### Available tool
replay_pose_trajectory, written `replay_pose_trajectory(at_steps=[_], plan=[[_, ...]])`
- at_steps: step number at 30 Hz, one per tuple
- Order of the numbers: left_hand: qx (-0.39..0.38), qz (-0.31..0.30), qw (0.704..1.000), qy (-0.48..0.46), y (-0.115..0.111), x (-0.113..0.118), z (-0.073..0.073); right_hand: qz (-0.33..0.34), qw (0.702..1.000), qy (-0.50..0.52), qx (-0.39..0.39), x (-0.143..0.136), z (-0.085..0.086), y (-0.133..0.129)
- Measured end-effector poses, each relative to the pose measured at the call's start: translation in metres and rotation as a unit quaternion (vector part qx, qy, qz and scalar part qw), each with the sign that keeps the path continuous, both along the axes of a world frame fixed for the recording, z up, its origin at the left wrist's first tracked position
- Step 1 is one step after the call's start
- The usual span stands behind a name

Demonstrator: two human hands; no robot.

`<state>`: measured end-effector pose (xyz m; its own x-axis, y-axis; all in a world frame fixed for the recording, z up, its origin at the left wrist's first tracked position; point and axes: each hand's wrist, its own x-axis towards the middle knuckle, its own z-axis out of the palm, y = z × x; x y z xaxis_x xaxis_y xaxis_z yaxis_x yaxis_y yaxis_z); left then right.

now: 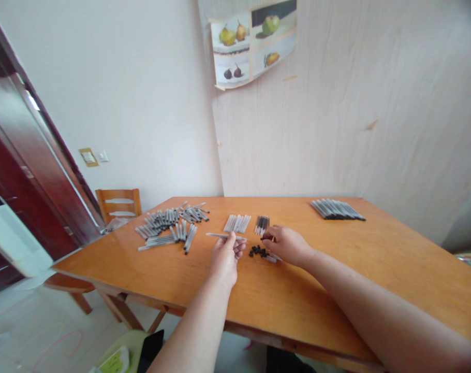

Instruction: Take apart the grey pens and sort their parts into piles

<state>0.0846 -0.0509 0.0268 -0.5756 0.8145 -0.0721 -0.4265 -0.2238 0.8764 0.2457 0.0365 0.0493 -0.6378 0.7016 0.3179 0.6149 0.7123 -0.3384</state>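
Note:
Between the thumb and fingers of my left hand [225, 258] lies a thin, translucent pen barrel [216, 235], held level and pointing left. My right hand [289, 244] is closed in a pinch on a small black pen part [263, 238], mostly covered by the fingers. Just below that hand sits a little heap of black pen parts [258, 251], with some clear pen caps [272, 258] partly under the palm. Beyond my hands are a row of pale pen barrels [237, 223] and a shorter row of dark ink refills [262, 223].
Many grey pens with dark ends [163, 221] lie scattered on the left of the wooden table [317, 290]. A neat row of pens [336, 209] rests at the far right. A wooden chair [119, 203] stands behind the left edge, and a wall [290, 145] borders the back.

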Motion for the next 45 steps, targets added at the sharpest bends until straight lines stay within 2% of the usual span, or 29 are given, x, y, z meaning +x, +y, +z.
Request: replay_pose_trajectory(at_steps=[4,12,18,24,30,35,42,45], plan=[[0.002,0.0,1.0,0.002,-0.001,0.001,0.001,-0.005,0.997,-0.078,0.004,0.006,0.001,0.005],[-0.003,0.0,1.0,0.02,0.002,0.0,-0.002,0.017,0.994,-0.102,0.028,0.004,-0.005,0.011],[-0.005,-0.003,0.999,0.032,0.003,0.0,-0.003,0.011,0.999,-0.031,0.017,0.002,-0.003,0.008],[-0.003,-0.017,0.998,0.054,0.003,0.0,-0.004,0.067,0.995,0.076,0.007,-0.008,0.001,-0.01],[-0.004,-0.037,0.997,0.066,0.005,0.0,-0.008,0.078,0.994,0.076,0.012,-0.015,-0.001,-0.018],[-0.002,0.009,0.999,0.043,0.006,-0.003,-0.009,0.052,0.997,0.061,0.016,-0.011,-0.001,-0.009],[0.004,0.114,0.993,0.029,0.01,-0.015,-0.01,0.009,0.999,0.049,-0.002,0.004,-0.004,0.016],[-0.005,0.125,0.991,0.038,0.011,-0.016,-0.01,-0.034,0.998,0.054,-0.003,0.009,-0.005,0.024]])
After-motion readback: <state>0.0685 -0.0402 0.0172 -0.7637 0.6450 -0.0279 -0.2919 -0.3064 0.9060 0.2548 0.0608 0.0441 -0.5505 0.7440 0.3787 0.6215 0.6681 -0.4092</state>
